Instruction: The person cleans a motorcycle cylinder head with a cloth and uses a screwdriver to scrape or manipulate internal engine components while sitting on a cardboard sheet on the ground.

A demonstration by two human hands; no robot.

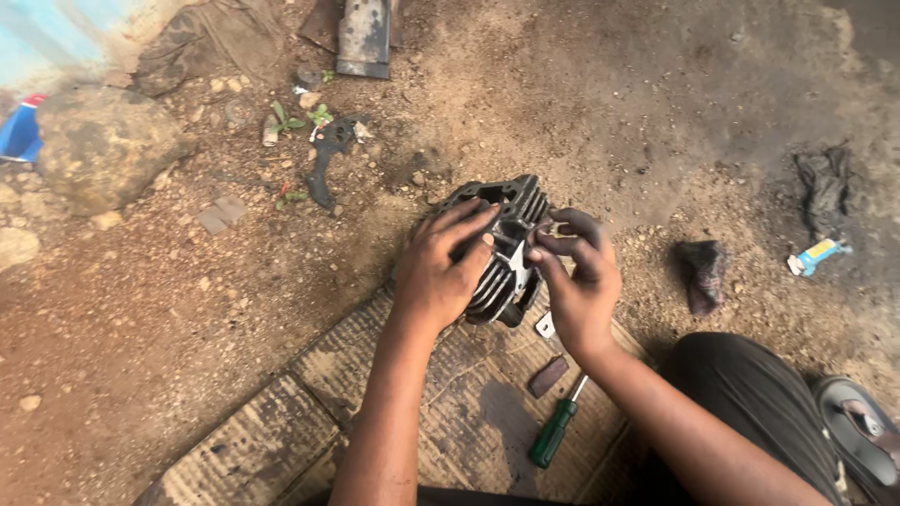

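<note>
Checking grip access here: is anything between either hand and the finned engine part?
Nothing visible. The left hand lies directly on the finned engine part, and the right hand touches its other side with the fingertips. The green-handled screwdriver lies apart on the cardboard below.

Left hand [439, 272] grips finned black engine cylinder [506, 245], fingers over its upper face. Right hand [579, 281] fingertips press its right side. Green-handled screwdriver [555, 429] lies on cardboard sheet [281, 440], below the right fingers.
</note>
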